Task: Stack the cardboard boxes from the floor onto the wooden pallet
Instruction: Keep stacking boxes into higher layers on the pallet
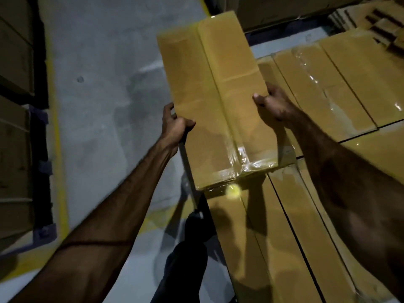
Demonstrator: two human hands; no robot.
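Note:
A long tan cardboard box [215, 99], sealed with clear tape along its centre seam, is held in front of me. My left hand [176, 125] grips its left edge and my right hand [273, 103] grips its right edge. The box's near end sits over the left edge of a layer of stacked cardboard boxes [341, 88], and its far end hangs out over the floor. The boxes of that layer lie side by side with taped tops. The pallet beneath them is hidden.
Grey concrete floor [105, 106] with a yellow painted line [58, 149] runs to the left. Dark shelving with cartons [15, 127] lines the far left. More cartons and flattened cardboard [369, 16] lie at the top right. My dark trouser leg [185, 259] is below.

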